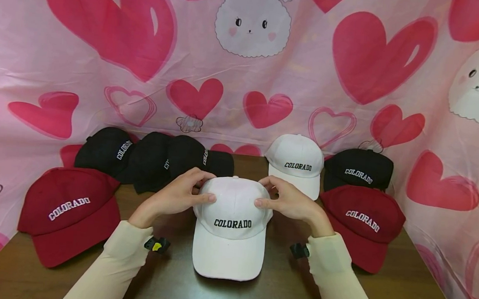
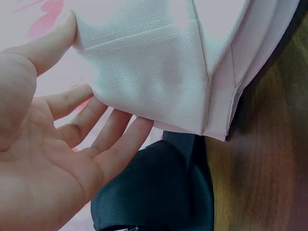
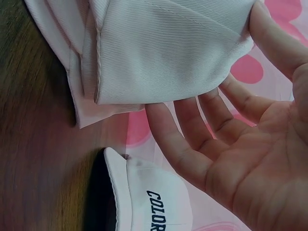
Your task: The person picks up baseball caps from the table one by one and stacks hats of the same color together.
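A white baseball cap (image 1: 231,248) with COLORADO in dark letters sits at the middle of the table, brim toward me. My left hand (image 1: 178,194) grips its crown from the left, thumb on the front and fingers round behind. On the opposite side my right hand (image 1: 292,202) holds it the same way. In the left wrist view, the fingers of the left hand (image 2: 62,144) touch the lower edge of the white cap (image 2: 144,82). Layered white edges show below the crown in both wrist views, like caps nested together. The right hand (image 3: 255,159) supports the white cap (image 3: 163,57) likewise.
Behind on the left lie several black caps (image 1: 151,157), with a red cap (image 1: 73,202) in front. At the back right are another white cap (image 1: 295,155), a black cap (image 1: 359,167) and a red cap (image 1: 364,218). A pink heart-patterned cloth (image 1: 253,71) hangs behind the wooden table (image 1: 171,283).
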